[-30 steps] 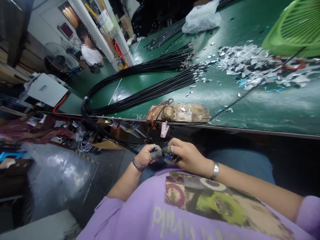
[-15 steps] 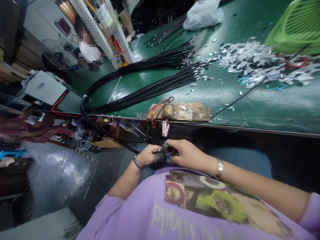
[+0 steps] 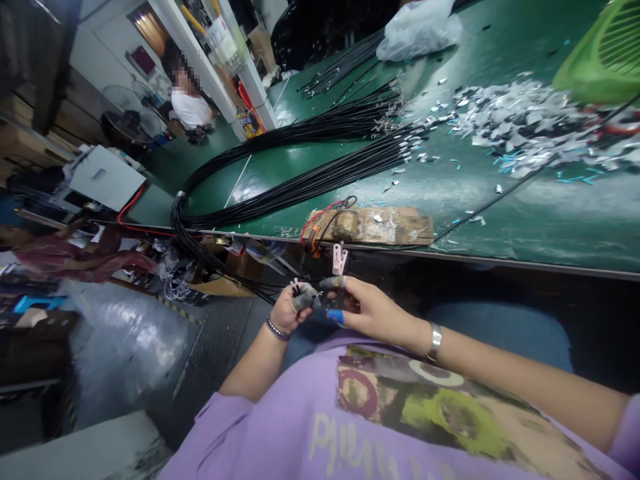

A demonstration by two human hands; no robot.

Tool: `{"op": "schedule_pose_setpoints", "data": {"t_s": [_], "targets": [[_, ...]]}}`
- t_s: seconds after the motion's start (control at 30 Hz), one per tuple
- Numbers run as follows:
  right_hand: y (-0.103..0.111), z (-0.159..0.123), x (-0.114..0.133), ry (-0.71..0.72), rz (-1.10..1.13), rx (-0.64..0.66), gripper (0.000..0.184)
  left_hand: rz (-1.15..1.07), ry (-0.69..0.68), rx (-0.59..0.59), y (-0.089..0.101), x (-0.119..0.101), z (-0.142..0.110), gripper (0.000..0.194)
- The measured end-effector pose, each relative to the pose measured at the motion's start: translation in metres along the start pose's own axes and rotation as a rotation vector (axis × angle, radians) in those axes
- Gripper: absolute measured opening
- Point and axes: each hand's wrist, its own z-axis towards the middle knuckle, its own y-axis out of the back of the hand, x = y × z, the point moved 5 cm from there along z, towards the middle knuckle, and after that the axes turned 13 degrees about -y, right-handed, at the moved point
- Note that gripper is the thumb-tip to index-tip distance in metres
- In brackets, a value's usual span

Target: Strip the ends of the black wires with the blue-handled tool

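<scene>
Gripping black cable ends [image 3: 295, 287], the left hand [image 3: 301, 305] had its fingers closed in front of the purple shirt [image 3: 280, 433]. The right hand [image 3: 340, 300], near it at three o'clock, had thumb and forefinger parted, with nothing visible between them.

A slack left grip might have let the thin ends fan out or slip, because the hanging cables [image 3: 220, 272] seemed likely to drag toward ten o'clock. A tug could also have snagged on the pink peg [image 3: 340, 259], at the right hand's eleven o'clock.

The green counter [image 3: 515, 223] carried a wooden board [image 3: 400, 225] at the right hand's one o'clock and shiny scraps [image 3: 530, 127] at two, just before a green plastic grille [image 3: 580, 79]. A large cable bundle [image 3: 300, 180] curved across it at the left hand's twelve. Beyond, a person in white [image 3: 190, 110] was at eleven, a fan [image 3: 131, 120] and white box [image 3: 107, 177] at ten.
</scene>
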Motion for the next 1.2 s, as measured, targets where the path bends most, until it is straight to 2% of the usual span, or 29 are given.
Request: {"op": "schedule_pose_setpoints", "data": {"t_s": [0.1,0.23,0.33,0.4,0.47,0.5,0.6,0.63,0.67,0.73,0.83,0.93,1.07,1.2], "targets": [[-0.002,0.001,0.008,0.138,-0.149,-0.078,0.030,0.014,-0.001,0.023,0.001,0.004,-0.001,0.050],[-0.004,0.000,0.007,0.208,-0.330,-0.153,0.017,0.037,0.009,0.042,0.000,0.007,-0.001,0.050],[-0.001,-0.002,0.010,0.234,-0.390,-0.135,0.015,0.059,0.048,0.067,-0.003,0.007,-0.002,0.052],[0.002,-0.002,0.013,0.232,-0.311,-0.093,0.011,0.076,0.085,0.096,-0.004,0.006,-0.002,0.054],[0.002,0.000,0.012,0.159,-0.111,0.018,0.003,0.112,0.122,0.149,-0.007,0.004,-0.002,0.056],[-0.001,0.002,0.010,0.079,0.022,0.103,0.007,0.134,0.143,0.191,-0.008,0.003,-0.002,0.056],[-0.016,0.004,-0.006,-0.262,0.400,0.387,0.021,0.178,0.203,0.333,-0.015,0.002,-0.002,0.054],[-0.021,0.003,-0.011,-0.361,0.482,0.442,0.024,0.177,0.213,0.352,-0.017,0.003,-0.002,0.054],[-0.023,0.002,-0.016,-0.431,0.531,0.454,0.026,0.166,0.216,0.344,-0.016,0.004,-0.001,0.054],[-0.019,0.002,-0.020,-0.455,0.534,0.361,0.027,0.114,0.209,0.265,-0.013,0.006,0.001,0.054],[-0.004,0.000,-0.013,-0.259,0.306,0.119,0.024,0.012,0.184,0.130,-0.003,0.008,0.002,0.054],[0.002,-0.004,0.002,-0.007,-0.022,-0.021,0.017,-0.028,0.170,0.082,0.005,0.010,0.001,0.054],[-0.001,-0.004,0.011,0.200,-0.293,-0.103,0.018,-0.017,0.188,0.096,0.005,0.012,0.000,0.055],[-0.004,-0.004,0.012,0.299,-0.354,-0.082,0.013,0.023,0.207,0.133,0.003,0.014,-0.001,0.057]]}}
